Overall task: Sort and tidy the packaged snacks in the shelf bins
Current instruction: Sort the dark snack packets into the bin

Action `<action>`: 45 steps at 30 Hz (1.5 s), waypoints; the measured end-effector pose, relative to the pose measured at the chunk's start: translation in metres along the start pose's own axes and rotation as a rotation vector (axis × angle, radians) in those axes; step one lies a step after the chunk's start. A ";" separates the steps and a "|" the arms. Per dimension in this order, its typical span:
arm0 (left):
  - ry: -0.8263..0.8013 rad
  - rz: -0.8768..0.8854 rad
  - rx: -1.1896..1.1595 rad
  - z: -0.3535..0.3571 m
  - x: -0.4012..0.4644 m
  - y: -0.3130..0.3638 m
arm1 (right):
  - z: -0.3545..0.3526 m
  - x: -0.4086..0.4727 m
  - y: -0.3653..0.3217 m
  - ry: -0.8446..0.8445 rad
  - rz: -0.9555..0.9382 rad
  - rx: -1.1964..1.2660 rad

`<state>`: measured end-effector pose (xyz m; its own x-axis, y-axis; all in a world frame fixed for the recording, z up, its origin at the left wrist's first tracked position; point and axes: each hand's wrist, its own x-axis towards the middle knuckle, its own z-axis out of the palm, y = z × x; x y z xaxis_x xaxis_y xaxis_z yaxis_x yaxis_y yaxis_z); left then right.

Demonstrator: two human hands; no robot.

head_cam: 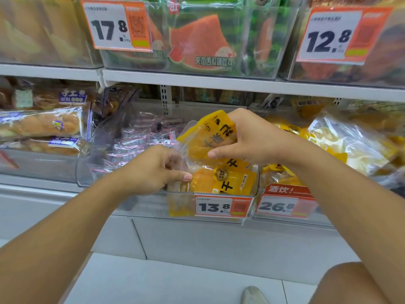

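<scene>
1. Far out to the left of both hands, long bread loaves (pixel 41 126) lay stacked in their wrappers, well apart from the action.
2. Just beyond the left hand, a heap of clear purple-printed packets (pixel 135 139) filled the back of the clear bin (pixel 105 183).
3. The left hand (pixel 153 170) was down at the bin's front edge, fingers curled, pinching the clear end of a yellow packet (pixel 223 178) lying in the bin; the thumb pointed right along it.
4. Directly under that hand's thumb side, the 13.8 price tag (pixel 221 206) hung on the bin front.
5. Up and to the right, the right hand (pixel 247 139) gripped a second yellow packet (pixel 210 132), lifted clear above the one in the bin, fingers wrapped over its top, thumb underneath.
6. These packets looked light, soft and crinkly, the film likely slippery; the cake inside would squash, so the sealed edges seemed the safest hold.
7. Beyond the right forearm, more yellow bags (pixel 350 143) were piled over a 26.8 tag (pixel 282 206).
</scene>
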<state>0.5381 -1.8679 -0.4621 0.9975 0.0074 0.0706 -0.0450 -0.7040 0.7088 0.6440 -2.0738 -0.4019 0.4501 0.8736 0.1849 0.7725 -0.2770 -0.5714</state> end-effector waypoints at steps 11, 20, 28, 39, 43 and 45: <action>0.796 0.477 0.026 -0.044 -0.021 0.030 | 0.004 0.018 -0.025 0.447 -0.278 -0.254; 1.099 0.533 0.579 -0.073 -0.031 -0.042 | 0.050 0.104 -0.028 0.331 -0.350 -0.307; 0.958 0.382 0.614 -0.079 -0.040 -0.083 | 0.073 0.141 -0.005 0.190 -0.314 -0.845; 0.420 0.005 0.846 -0.080 -0.026 -0.076 | 0.063 0.142 0.009 -0.226 0.003 -0.487; 0.411 0.045 0.897 -0.080 -0.024 -0.073 | 0.050 0.125 0.009 -0.214 -0.051 -0.364; 0.443 0.043 0.962 -0.075 -0.023 -0.069 | 0.057 0.117 0.005 -0.172 -0.101 -0.307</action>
<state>0.5136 -1.7662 -0.4596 0.8781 0.0908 0.4698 0.1762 -0.9742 -0.1410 0.6755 -1.9504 -0.4285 0.3028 0.9500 0.0759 0.9195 -0.2702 -0.2857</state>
